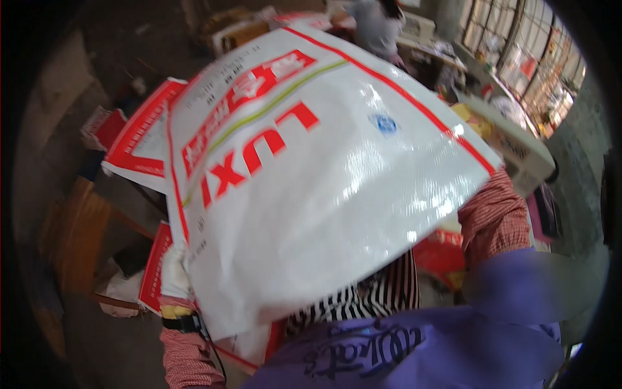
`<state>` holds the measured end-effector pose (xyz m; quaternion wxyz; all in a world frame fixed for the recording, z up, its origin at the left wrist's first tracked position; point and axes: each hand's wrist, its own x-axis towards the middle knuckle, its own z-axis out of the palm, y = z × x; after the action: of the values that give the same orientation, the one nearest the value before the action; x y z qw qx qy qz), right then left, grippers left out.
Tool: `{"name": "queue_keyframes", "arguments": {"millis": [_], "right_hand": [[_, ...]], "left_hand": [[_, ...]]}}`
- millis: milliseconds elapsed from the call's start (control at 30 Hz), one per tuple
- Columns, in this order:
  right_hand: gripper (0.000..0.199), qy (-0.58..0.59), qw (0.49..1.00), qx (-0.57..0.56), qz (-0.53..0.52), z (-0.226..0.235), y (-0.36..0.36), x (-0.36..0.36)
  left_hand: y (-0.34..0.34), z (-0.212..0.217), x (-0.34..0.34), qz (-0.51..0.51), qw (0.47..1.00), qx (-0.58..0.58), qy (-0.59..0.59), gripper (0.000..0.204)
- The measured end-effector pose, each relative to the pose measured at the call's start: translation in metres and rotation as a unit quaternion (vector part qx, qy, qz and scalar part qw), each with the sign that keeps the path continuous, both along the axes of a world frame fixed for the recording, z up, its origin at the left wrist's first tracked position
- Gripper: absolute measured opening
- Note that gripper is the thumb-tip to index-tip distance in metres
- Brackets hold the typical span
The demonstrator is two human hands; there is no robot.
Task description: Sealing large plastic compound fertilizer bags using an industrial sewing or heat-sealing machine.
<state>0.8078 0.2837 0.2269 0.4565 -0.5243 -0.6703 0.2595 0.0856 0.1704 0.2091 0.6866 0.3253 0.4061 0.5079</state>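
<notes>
A large white woven plastic sack [311, 194] with red stripes and red print spreads across the middle of the view, tilted and glossy. My left hand [173, 275], in a white glove with a dark strap at the wrist, is closed at the sack's left edge; part of its fingers is hidden. On the right, my forearm in a red-checked sleeve [495, 217] reaches up behind the sack's right corner. The sack covers my right hand, so its fingers do not show.
More red-and-white sacks [146, 133] lie beyond the left edge. A light-coloured sewing machine [518, 146] stands at the right, near a barred window [525, 58]. Another person [379, 29] is at the far side by a worktable. A brown wooden piece [84, 233] stands at the left.
</notes>
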Motion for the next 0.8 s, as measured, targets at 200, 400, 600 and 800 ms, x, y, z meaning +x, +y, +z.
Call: {"name": "queue_keyframes", "arguments": {"millis": [200,400,600,800], "right_hand": [[0.044,0.288,0.892,0.077,-0.339,-0.03,-0.286,-0.144],[0.079,0.403,0.851,-0.333,-0.048,-0.015,-0.305,-0.272],[0.059,0.641,0.731,-0.195,-0.128,-0.101,-0.182,-0.202],[0.051,0.668,0.698,-0.255,-0.044,-0.086,-0.155,-0.298]], "left_hand": [[0.013,-0.035,-0.034,-0.044,0.992,0.029,0.111,0.037],[-0.003,-0.041,-0.009,-0.057,0.989,0.012,0.139,0.042],[-0.019,-0.025,-0.024,-0.067,0.942,0.088,0.318,0.042],[-0.106,-0.132,-0.098,0.182,0.925,-0.048,0.329,0.032]]}}
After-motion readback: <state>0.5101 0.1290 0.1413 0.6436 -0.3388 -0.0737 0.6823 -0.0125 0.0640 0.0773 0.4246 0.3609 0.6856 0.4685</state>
